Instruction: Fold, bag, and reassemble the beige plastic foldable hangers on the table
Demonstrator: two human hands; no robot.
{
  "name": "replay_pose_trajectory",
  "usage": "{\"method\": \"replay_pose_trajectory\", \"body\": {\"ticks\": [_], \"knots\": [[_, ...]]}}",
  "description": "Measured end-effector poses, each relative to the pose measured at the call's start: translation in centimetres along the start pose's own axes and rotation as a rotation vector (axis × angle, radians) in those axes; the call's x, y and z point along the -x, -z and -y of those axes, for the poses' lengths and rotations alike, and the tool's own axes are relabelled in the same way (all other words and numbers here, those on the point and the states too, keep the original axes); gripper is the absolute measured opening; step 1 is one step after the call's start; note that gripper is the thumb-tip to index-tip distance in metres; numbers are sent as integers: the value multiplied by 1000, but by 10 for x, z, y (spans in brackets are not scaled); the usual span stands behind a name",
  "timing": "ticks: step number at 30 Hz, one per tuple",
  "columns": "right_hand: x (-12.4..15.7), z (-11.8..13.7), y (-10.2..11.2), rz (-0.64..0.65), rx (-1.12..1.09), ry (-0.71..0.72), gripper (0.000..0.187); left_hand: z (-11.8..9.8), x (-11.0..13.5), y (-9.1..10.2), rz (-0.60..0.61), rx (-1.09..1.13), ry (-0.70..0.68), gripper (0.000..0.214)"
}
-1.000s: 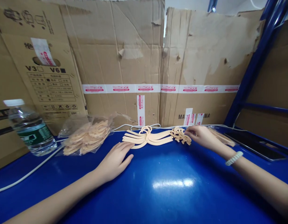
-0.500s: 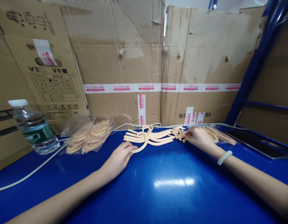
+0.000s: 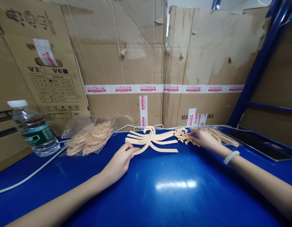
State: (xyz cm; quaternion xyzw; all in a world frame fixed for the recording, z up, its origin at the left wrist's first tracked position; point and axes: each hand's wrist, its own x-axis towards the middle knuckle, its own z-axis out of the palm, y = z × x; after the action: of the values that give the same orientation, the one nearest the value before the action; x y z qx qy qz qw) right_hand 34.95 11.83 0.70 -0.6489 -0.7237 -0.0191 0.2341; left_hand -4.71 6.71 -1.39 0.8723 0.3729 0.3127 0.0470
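Several beige plastic hangers lie stacked at the back middle of the table, their curved hooks gathered near the centre. My left hand pinches the left arm end of the nearest hanger, whose right arm lies apart from the others. At the stack's right, my right hand is at a heap of small beige plastic pieces, fingertips drawn together. What those fingertips hold, if anything, is too small to tell. Behind this hand lies a clear bag of long beige parts, partly hidden.
A clear bag of beige curved parts and a water bottle stand at left, with a white cable running past. At right lies a dark phone or tablet. Cardboard walls the back of the blue table.
The nearest hanger's right arm has swung toward me, away from the stack. My right hand has shifted slightly right, and some small pieces have spread rightward. The left hand barely moved.
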Motion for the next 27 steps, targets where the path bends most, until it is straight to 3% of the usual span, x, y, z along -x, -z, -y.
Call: {"method": "replay_pose_trajectory", "body": {"ticks": [8,11,15,19,27], "knots": [[-4,-2,22,46,-304,-67,8,-5,-2,5,-40,36,38,30],[2,11,28,110,-516,-78,21,-7,-1,5,-55,44,50,29],[17,40,16,232,-829,-69,37,-8,-1,5,-73,52,67,28],[29,60,-3,346,-1009,-83,48,-9,-1,5,-84,56,81,27],[37,67,-4,508,-1178,-157,38,-9,1,3,-109,64,94,27]]}}
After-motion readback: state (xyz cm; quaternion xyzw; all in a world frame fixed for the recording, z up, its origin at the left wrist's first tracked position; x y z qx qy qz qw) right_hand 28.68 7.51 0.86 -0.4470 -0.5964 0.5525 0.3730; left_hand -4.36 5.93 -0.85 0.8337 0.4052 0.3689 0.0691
